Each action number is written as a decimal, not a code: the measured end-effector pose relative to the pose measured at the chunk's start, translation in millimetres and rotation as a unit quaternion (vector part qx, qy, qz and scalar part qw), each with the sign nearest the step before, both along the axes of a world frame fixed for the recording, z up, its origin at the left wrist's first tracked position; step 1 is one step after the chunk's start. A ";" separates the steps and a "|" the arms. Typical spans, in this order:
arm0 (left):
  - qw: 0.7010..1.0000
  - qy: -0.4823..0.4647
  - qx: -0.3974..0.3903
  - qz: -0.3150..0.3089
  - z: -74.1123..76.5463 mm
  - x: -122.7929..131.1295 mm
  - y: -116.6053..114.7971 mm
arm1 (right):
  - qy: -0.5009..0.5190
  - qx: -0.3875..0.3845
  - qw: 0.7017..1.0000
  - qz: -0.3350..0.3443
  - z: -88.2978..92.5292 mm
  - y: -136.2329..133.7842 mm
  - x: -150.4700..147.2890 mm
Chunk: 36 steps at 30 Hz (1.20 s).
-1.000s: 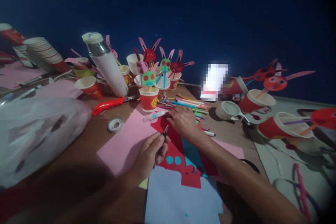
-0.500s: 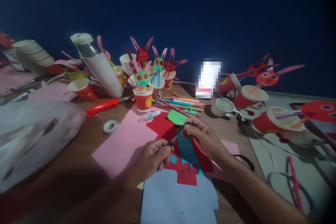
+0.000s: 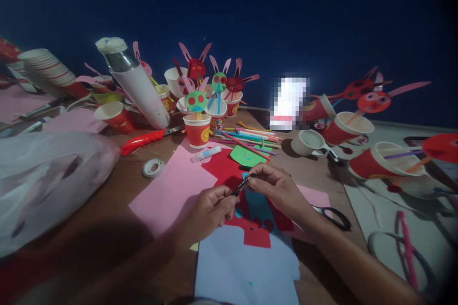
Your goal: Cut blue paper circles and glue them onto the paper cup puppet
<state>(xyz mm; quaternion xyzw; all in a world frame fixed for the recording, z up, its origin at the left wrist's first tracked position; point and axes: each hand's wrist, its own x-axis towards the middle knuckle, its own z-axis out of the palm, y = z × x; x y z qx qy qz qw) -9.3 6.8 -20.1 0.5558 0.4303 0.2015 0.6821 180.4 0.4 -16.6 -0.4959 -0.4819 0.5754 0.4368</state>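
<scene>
A slim black pen (image 3: pixel 242 185) with small pale lettering spans the space between my hands, tilted up to the right. My left hand (image 3: pixel 214 207) pinches its lower end, fingers closed. The upper end is in the closed fingers of my right hand (image 3: pixel 277 188), which partly hide it. Under the hands lie red paper (image 3: pixel 222 167), a blue paper strip (image 3: pixel 259 207) and small blue and red cut-out circles. Just beyond the right hand is a green paper piece (image 3: pixel 246 156). White-blue sheets (image 3: pixel 246 267) lie nearest me.
Black-handled scissors (image 3: pixel 338 219) lie beside my right forearm. A glue stick (image 3: pixel 206 154), tape roll (image 3: pixel 153 168) and red-handled knife (image 3: pixel 146 142) are to the left. Paper cups (image 3: pixel 197 133) with paper rabbit faces, coloured sticks (image 3: pixel 250 138), a white mug (image 3: pixel 309 143) and a tall flask (image 3: pixel 139 90) stand behind.
A pale metal tip showed by my left fingers before; now a dark lettered barrel joins both hands. The hands are closer together, and the whole view has shifted slightly.
</scene>
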 end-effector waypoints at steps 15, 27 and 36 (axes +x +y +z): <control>0.997 0.066 0.050 -0.001 -7.4 1.7 -7.3 | -0.214 0.073 0.971 0.082 8.0 -11.0 1.1; 0.995 0.058 0.067 -0.038 0.0 6.1 -7.0 | -0.198 0.084 0.974 0.066 16.3 -18.8 0.4; 0.969 0.029 0.203 0.135 2.2 -17.9 15.9 | -0.134 0.067 0.946 -0.287 1.2 -28.2 102.2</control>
